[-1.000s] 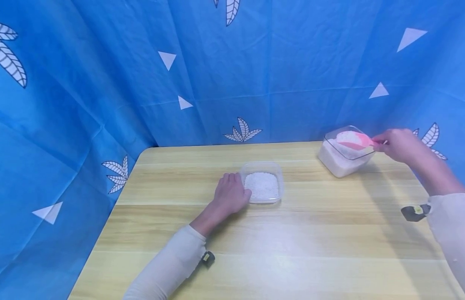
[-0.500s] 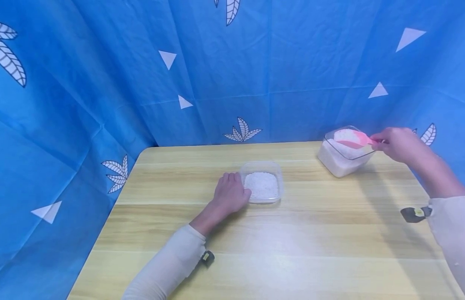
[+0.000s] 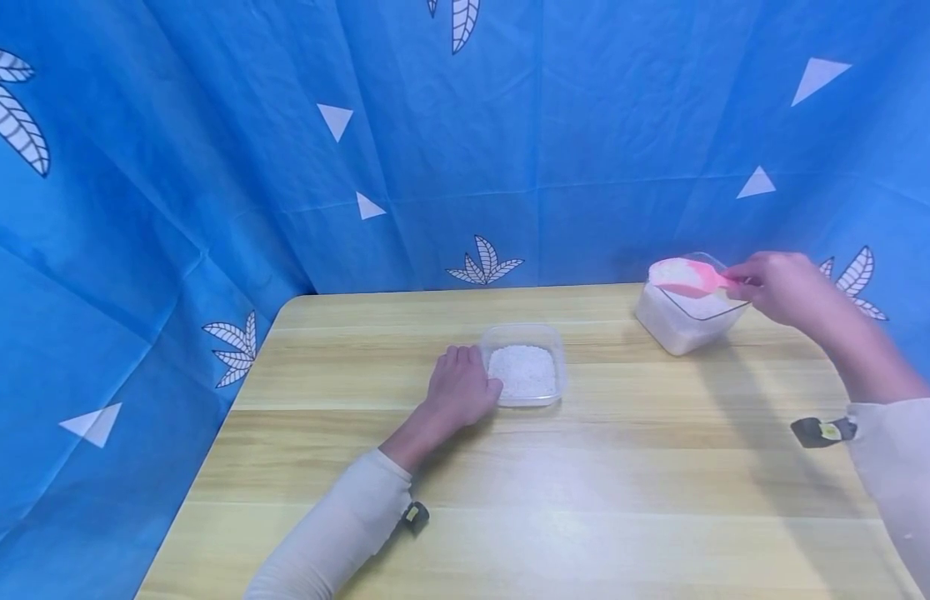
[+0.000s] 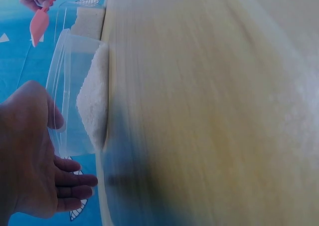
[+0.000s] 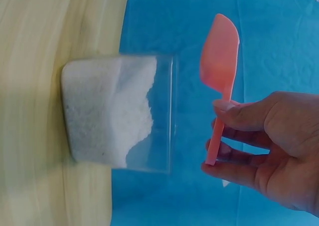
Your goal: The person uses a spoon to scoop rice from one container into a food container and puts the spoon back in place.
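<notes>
My left hand (image 3: 462,387) holds the near-left corner of a low clear plastic container (image 3: 560,350), thumb on the near wall and fingers along the left side. White grains (image 3: 523,372) cover its bottom. At the back right, my right hand (image 3: 782,285) grips the handle of a pink scoop (image 5: 219,56) between thumb and fingers. White grains heap in the scoop's bowl in the head view. The scoop hangs level above a taller clear square tub (image 5: 172,113), apart from its rim in the right wrist view. That tub holds more white grains (image 5: 107,106).
Both containers stand on a light wooden table (image 3: 585,467), the tub close to its back edge. A blue curtain (image 3: 600,125) with leaf and triangle prints hangs behind and along the left. Dark wrist cameras (image 3: 823,432) are strapped to both sleeves.
My right hand has moved a little left and up, taking the loaded scoop to the tub's left rim. The left hand and the low container have stayed put.
</notes>
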Motion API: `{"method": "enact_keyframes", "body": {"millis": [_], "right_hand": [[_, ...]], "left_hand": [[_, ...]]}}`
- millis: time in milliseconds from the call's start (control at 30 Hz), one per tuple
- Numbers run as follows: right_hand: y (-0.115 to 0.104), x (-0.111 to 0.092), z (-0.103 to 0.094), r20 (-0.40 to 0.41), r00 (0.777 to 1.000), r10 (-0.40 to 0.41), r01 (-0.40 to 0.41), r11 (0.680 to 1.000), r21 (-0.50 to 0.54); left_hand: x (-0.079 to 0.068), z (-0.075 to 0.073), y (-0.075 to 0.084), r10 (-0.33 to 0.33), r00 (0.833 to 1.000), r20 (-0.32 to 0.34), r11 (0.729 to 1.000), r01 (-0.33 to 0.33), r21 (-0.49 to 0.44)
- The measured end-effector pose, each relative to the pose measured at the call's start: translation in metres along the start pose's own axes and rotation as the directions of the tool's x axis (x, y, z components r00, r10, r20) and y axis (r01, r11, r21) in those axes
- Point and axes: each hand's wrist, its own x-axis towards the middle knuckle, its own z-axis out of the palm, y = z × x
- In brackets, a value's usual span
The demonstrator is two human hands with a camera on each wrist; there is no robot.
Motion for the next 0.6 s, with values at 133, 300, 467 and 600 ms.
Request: {"method": "enact_keyframes", "body": {"millis": [133,300,467,600], "right_hand": [[-0.011,0.000,-0.001,0.032,0.999,0.011,-0.012,1.000,0.029],[-0.022,0.000,0.002,0.025,1.000,-0.010,0.009,0.999,0.032],[-0.031,0.001,0.008,0.005,0.999,-0.050,0.049,0.998,0.037],[-0.036,0.003,0.012,0.012,0.998,-0.061,0.061,0.997,0.053]], "left_hand": [[0.000,0.000,0.000,0.003,1.000,0.000,1.000,-0.003,-0.002],[0.001,0.001,0.000,0.000,1.000,0.004,1.000,0.000,-0.005],[0.001,0.001,0.000,-0.001,1.000,0.003,1.000,0.001,-0.008],[0.001,0.000,-0.001,0.002,1.000,0.000,1.000,-0.002,0.004]]}}
